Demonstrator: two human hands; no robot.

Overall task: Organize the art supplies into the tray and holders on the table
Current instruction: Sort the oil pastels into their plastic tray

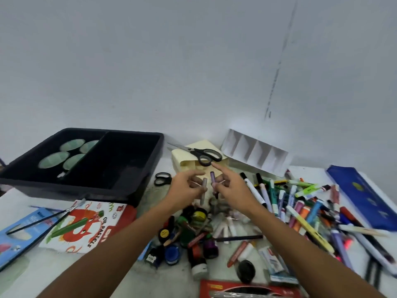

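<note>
From the head camera, the left hand (187,187) curls its fingers round a pale pastel stick (204,187). The right hand (228,186) holds a purple pastel stick (213,178) with its lower fingers, its first finger pointing out straight. Both sticks are up above the pile of paint pots (184,233), just in front of the cream holder (199,160) with black scissors (202,154) on top. The black tray (133,186) sits to the left. It would be best to keep the sticks straight up and drop them gently into one slot, because pastels may snap.
</note>
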